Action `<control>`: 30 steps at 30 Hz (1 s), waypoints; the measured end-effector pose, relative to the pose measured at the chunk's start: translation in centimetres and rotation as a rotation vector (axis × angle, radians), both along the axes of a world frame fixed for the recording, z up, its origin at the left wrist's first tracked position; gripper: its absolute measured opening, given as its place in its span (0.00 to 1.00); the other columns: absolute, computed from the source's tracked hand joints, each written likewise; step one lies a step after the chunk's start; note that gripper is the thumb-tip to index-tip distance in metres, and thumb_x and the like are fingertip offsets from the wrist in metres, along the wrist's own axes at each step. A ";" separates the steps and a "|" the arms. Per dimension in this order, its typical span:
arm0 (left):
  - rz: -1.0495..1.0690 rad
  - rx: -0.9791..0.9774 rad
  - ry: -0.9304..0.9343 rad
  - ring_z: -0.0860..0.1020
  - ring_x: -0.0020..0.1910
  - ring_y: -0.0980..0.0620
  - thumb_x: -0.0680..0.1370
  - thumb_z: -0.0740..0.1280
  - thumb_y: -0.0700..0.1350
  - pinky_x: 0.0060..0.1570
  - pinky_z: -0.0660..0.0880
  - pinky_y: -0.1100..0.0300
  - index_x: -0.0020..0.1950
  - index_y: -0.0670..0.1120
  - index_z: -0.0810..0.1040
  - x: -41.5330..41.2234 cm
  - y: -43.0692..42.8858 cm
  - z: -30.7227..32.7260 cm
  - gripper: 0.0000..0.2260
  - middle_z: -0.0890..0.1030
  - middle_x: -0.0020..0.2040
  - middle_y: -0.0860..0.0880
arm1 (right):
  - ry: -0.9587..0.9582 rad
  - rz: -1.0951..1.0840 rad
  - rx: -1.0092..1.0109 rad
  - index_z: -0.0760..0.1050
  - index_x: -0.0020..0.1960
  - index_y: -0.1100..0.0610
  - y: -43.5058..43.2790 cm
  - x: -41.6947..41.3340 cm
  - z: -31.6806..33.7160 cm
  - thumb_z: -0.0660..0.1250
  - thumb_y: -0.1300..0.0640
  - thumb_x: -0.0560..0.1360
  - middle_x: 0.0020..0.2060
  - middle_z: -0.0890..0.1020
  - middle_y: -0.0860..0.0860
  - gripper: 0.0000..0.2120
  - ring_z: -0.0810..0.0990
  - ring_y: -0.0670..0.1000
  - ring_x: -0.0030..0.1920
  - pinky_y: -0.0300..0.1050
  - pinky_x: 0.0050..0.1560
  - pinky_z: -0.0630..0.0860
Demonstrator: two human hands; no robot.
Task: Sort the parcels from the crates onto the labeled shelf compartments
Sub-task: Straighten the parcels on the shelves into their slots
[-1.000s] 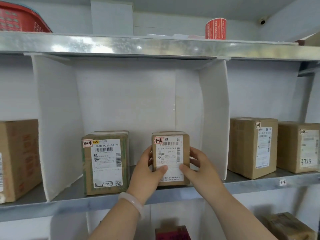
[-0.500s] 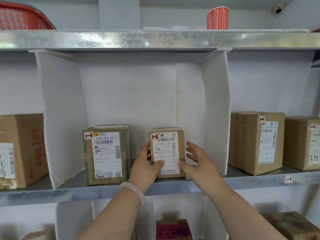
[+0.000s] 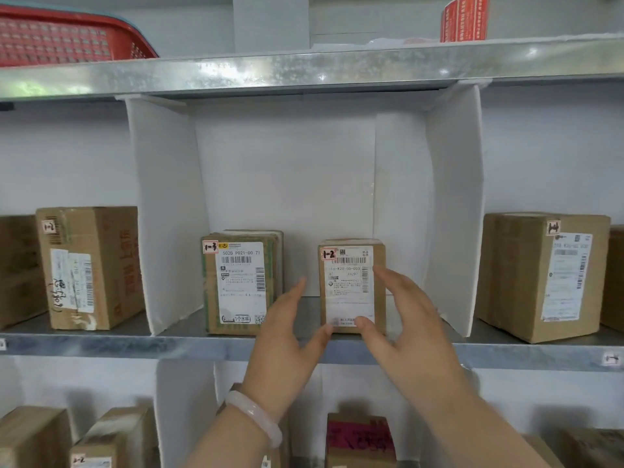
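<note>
Now loosened off the parcel (image 3: 351, 275): left hand (image 3: 287, 342), right hand (image 3: 412, 332), thumbs perhaps touching.

The light is bright, soft and even. The front edge of the grey galvanised metal upper shelf (image 3: 304, 74) carries white glare patches and a greenish reflection at its left; a thin dark shadow lies under it. The white plastic divider panels (image 3: 169, 214) lean outwards and the shelf lines bend, as a wide lens gives. The white printed label (image 3: 349, 305) on the small brown cardboard parcel (image 3: 351, 288) has soft small print. The brown cardboard boxes in the bottom row (image 3: 33, 434) are blurred, with grey shadows behind.
</note>
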State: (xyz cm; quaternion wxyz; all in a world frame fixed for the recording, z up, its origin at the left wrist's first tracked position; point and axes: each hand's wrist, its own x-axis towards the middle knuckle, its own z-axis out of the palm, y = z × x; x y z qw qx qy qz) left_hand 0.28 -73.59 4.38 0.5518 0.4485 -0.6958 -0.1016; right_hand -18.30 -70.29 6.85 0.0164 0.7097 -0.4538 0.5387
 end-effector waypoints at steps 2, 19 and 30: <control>0.085 -0.062 -0.069 0.61 0.71 0.71 0.76 0.72 0.51 0.70 0.58 0.73 0.74 0.64 0.60 1.7 1.4 -0.6 0.31 0.66 0.70 0.65 | 0.074 0.069 -0.002 0.60 0.73 0.36 0.1 1.6 -0.6 0.69 0.48 0.75 0.70 0.63 0.32 0.31 0.57 0.33 0.72 0.25 0.67 0.52; 0.785 -0.018 -0.331 0.65 0.73 0.55 0.76 0.71 0.55 0.71 0.60 0.60 0.76 0.60 0.63 24.3 13.6 -0.5 0.31 0.68 0.74 0.57 | 0.398 0.566 0.106 0.43 0.74 0.31 3.0 24.4 -0.7 0.63 0.38 0.76 0.66 0.42 0.24 0.35 0.46 0.35 0.74 0.39 0.74 0.50; 0.994 0.067 -0.462 0.68 0.73 0.51 0.75 0.70 0.57 0.72 0.63 0.53 0.76 0.55 0.66 42.6 20.2 0.3 0.30 0.70 0.74 0.53 | 0.385 0.638 0.157 0.43 0.76 0.34 6.6 44.6 -1.2 0.63 0.36 0.75 0.77 0.47 0.34 0.38 0.48 0.42 0.77 0.46 0.75 0.52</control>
